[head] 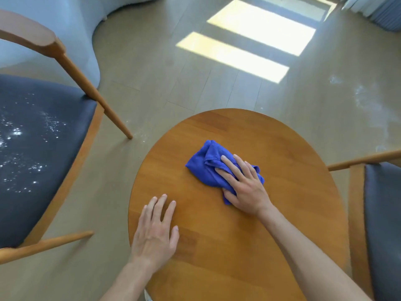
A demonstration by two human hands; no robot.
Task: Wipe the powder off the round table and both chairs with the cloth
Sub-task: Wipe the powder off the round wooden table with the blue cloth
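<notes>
The round wooden table [282,148] fills the lower middle of the head view, and I see no powder on its top. A bunched blue cloth [206,164] lies near the table's middle. My right hand [245,183] presses flat on the cloth's near right part, fingers spread over it. My left hand [155,229] rests flat on the tabletop near its left edge, fingers apart, holding nothing. The left chair [43,131] has a dark seat speckled with white powder. The right chair [382,213] shows only part of its dark seat and wooden frame.
White powder is scattered on the wood floor [368,105] at the right, and a little lies near the left chair's leg. A pale curved sofa base [86,29] stands at the back left. Sunlit patches [249,40] fall on the floor beyond the table.
</notes>
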